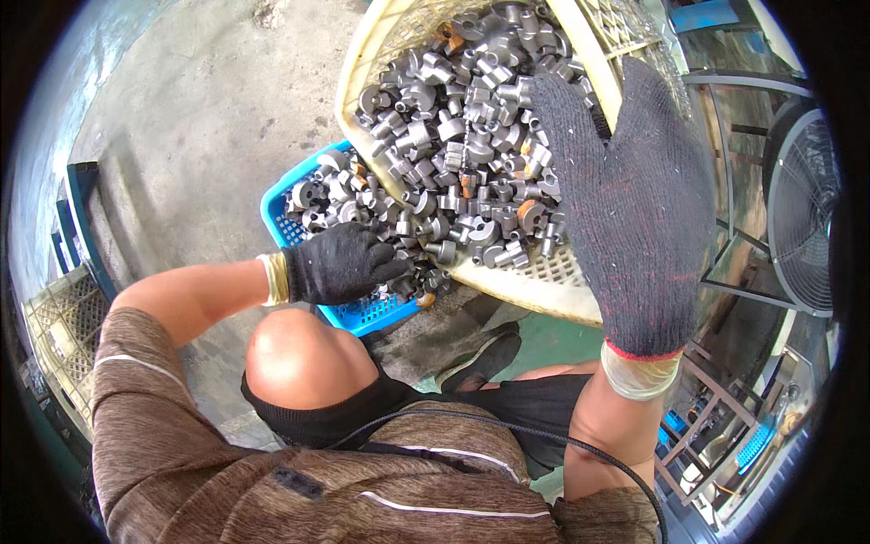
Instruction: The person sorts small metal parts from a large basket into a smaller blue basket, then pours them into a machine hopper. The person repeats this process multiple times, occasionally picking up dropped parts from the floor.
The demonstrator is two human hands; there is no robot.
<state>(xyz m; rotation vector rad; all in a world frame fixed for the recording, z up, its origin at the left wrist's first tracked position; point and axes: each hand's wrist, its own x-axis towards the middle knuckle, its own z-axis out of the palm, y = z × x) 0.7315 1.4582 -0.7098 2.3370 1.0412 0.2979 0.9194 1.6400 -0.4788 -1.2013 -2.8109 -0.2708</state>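
A large cream plastic basket point(523, 289) full of small grey metal parts point(476, 136), a few of them rusty orange, is tilted over a blue plastic basket point(272, 197). My right hand point(629, 183), in a dark knitted glove with a red cuff edge, lies over the cream basket's right side; its thumb and fingers straddle the pale rim, and its grip underneath is hidden. My left hand point(343, 264), in a black glove, rests on metal parts in the blue basket, fingers bent toward the place where the two baskets meet. Whether it grasps a part is unclear.
A fan point(805, 204) with a wire guard stands at the right beside a metal frame point(714, 272). Another cream basket point(61, 333) lies at the far left near a dark blue edged object point(85, 224). Concrete floor point(190, 129) spans the upper left.
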